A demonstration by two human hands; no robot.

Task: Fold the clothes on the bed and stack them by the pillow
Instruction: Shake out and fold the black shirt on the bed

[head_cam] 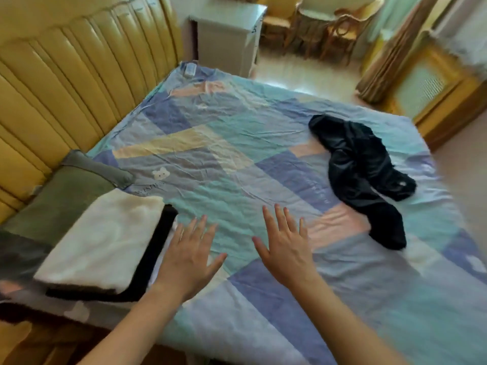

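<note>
Hands, left [188, 255] and right [286, 248], flat, fingers spread, holding nothing; folded stack [105, 243] beside pillow [60, 201]; black garment [361, 175] crumpled on bed [237, 159].

The bed [237, 159] wears a patchwork sheet of blue, teal, pink and cream blocks. On it, near the headboard, lies a green pillow [60, 198]. Just beside the pillow sits a folded stack, white on top of black [105, 243]. Well apart, toward the far side, a crumpled black garment [363, 175] sprawls.
</note>
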